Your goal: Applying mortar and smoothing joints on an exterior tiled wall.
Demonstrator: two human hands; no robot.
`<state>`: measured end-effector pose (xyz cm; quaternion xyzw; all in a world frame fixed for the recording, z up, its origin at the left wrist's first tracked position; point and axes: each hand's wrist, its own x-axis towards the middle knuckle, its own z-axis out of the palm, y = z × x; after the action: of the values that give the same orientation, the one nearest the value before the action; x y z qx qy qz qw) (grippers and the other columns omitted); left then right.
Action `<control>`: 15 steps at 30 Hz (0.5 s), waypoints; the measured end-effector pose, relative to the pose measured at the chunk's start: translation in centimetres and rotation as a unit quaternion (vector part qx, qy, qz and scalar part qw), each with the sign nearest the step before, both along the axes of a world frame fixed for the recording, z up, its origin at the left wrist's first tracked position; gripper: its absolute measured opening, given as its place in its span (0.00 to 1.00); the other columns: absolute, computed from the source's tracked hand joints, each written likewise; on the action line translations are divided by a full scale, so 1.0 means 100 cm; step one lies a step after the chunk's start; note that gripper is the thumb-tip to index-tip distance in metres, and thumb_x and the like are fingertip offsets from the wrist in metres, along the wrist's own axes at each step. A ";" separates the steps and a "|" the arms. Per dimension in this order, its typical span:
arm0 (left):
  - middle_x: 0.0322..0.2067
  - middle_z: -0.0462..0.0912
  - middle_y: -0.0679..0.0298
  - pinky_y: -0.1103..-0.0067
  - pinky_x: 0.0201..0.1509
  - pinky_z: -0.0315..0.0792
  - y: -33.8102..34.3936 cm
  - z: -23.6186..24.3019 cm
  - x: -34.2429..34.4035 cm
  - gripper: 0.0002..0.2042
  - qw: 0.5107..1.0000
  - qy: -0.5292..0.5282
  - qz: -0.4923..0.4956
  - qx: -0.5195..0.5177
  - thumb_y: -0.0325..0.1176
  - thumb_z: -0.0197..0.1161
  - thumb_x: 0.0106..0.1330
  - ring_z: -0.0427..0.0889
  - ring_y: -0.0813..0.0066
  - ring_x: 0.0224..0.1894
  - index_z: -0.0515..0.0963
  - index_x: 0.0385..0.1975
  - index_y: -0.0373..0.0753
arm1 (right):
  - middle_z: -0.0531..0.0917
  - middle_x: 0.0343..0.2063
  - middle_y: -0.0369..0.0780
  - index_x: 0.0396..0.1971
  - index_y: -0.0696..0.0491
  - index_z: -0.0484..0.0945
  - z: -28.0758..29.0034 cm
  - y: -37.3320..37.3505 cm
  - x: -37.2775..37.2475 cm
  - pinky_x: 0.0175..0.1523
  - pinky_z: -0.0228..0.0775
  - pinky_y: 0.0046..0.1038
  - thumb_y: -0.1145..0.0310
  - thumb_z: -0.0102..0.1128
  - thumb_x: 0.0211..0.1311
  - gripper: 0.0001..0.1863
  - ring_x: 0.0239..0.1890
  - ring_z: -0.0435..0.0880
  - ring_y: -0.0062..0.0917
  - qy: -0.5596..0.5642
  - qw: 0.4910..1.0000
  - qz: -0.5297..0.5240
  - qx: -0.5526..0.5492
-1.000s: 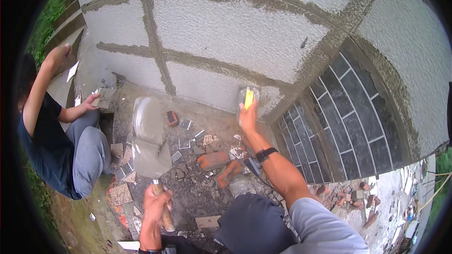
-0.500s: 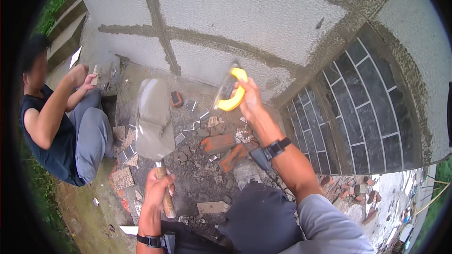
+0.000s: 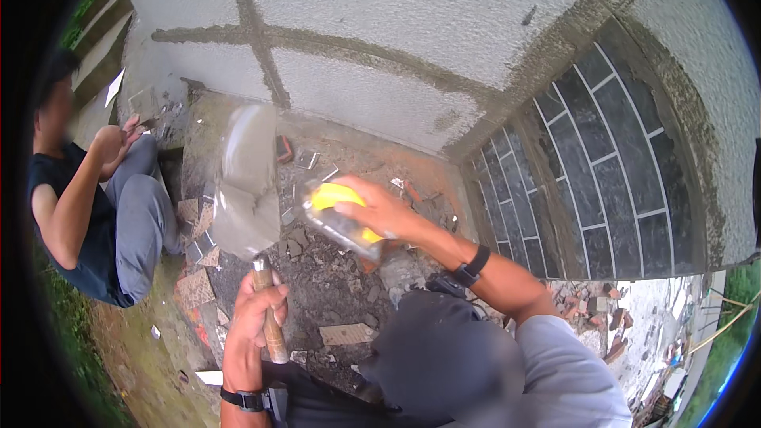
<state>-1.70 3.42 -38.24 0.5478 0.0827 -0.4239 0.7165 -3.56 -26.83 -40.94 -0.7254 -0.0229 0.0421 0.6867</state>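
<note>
My left hand (image 3: 250,319) is wrapped round the wooden handle of a broad trowel (image 3: 247,218), whose blade points away from me with wet grey mortar on it. Closed on its yellow handle, my right hand (image 3: 384,210) holds a plastering float (image 3: 331,198) over the rubble, to the right of the trowel and apart from it. Motion smears the float, and its working face cannot be made out. Beyond both tools rises a whitish textured wall (image 3: 372,95) crossed by grey mortar bands.
At the left a person (image 3: 83,222) crouches, hands raised near each other. Broken bricks, tile pieces (image 3: 349,334) and rubble cover the ground before me. Dark brick-patterned tiles (image 3: 614,158) face the wall at right. Foliage (image 3: 47,341) borders the far left.
My right hand has brought the float back from the wall, down and left toward the trowel. My left hand keeps the trowel, shifted slightly left in view. The other person's hands have lowered.
</note>
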 end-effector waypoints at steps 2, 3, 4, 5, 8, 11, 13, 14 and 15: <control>0.18 0.71 0.66 0.81 0.14 0.65 -0.002 0.007 0.002 0.11 0.998 -0.057 0.010 0.018 0.23 0.64 0.55 0.71 0.76 0.13 0.69 0.34 0.39 | 0.77 0.39 0.36 0.54 0.54 0.69 -0.007 -0.011 -0.002 0.33 0.70 0.21 0.57 0.59 0.65 0.23 0.31 0.77 0.16 0.018 0.992 -0.094 -0.086; 0.18 0.71 0.66 0.81 0.15 0.65 0.004 0.011 0.002 0.11 0.997 -0.069 0.010 0.023 0.23 0.64 0.56 0.71 0.76 0.13 0.69 0.35 0.39 | 0.78 0.39 0.36 0.50 0.54 0.70 0.006 -0.013 0.000 0.33 0.71 0.22 0.57 0.60 0.65 0.21 0.31 0.77 0.16 -0.019 0.992 -0.122 -0.031; 0.18 0.71 0.66 0.81 0.15 0.65 0.009 0.014 0.002 0.11 0.997 -0.068 0.026 0.027 0.23 0.64 0.56 0.71 0.76 0.13 0.69 0.35 0.39 | 0.79 0.38 0.37 0.47 0.55 0.71 0.025 -0.014 0.001 0.32 0.71 0.22 0.58 0.60 0.65 0.19 0.31 0.78 0.16 -0.053 0.987 -0.149 0.023; 0.18 0.71 0.67 0.81 0.16 0.66 0.014 0.016 0.000 0.10 0.996 -0.077 0.029 0.040 0.23 0.64 0.56 0.71 0.77 0.14 0.69 0.34 0.39 | 0.79 0.34 0.36 0.45 0.55 0.71 0.039 -0.018 -0.002 0.31 0.70 0.22 0.58 0.59 0.66 0.17 0.31 0.78 0.16 -0.044 0.990 -0.128 0.038; 0.19 0.72 0.69 0.82 0.17 0.66 0.015 0.008 0.002 0.09 0.994 -0.105 0.000 0.024 0.23 0.64 0.58 0.71 0.81 0.15 0.70 0.33 0.39 | 0.76 0.24 0.34 0.39 0.54 0.72 0.026 -0.052 -0.021 0.32 0.68 0.18 0.53 0.56 0.67 0.18 0.28 0.76 0.15 0.128 0.991 -0.016 0.038; 0.18 0.73 0.69 0.81 0.19 0.67 0.001 0.008 0.009 0.09 0.993 -0.117 -0.018 0.028 0.25 0.64 0.58 0.72 0.80 0.15 0.70 0.32 0.39 | 0.78 0.24 0.36 0.42 0.55 0.72 0.031 -0.052 -0.039 0.31 0.66 0.20 0.53 0.56 0.64 0.20 0.28 0.76 0.16 0.136 0.990 -0.021 0.032; 0.18 0.72 0.69 0.81 0.19 0.67 0.009 0.009 0.008 0.09 0.992 -0.123 -0.016 0.033 0.25 0.65 0.58 0.72 0.79 0.15 0.70 0.32 0.38 | 0.78 0.26 0.37 0.44 0.56 0.72 0.064 -0.032 -0.041 0.31 0.67 0.22 0.54 0.58 0.62 0.20 0.28 0.76 0.17 0.113 0.991 -0.011 0.071; 0.18 0.72 0.69 0.81 0.19 0.67 0.015 0.010 0.007 0.09 0.991 -0.129 -0.026 0.039 0.25 0.65 0.58 0.72 0.79 0.15 0.70 0.32 0.38 | 0.79 0.26 0.38 0.46 0.56 0.71 0.082 -0.020 -0.038 0.32 0.67 0.24 0.55 0.59 0.61 0.22 0.29 0.77 0.19 0.080 0.994 0.031 0.073; 0.18 0.72 0.69 0.81 0.20 0.67 0.018 0.011 0.005 0.09 0.989 -0.138 -0.039 0.043 0.26 0.65 0.58 0.72 0.79 0.15 0.70 0.32 0.38 | 0.79 0.27 0.38 0.48 0.57 0.71 0.099 -0.010 -0.035 0.33 0.68 0.27 0.55 0.60 0.60 0.24 0.29 0.78 0.21 0.044 0.994 0.069 0.072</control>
<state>-1.18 5.24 -37.11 0.6340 -0.0199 -0.3679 0.6799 -7.05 -27.85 -31.06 -0.6679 -0.0458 0.1198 0.7331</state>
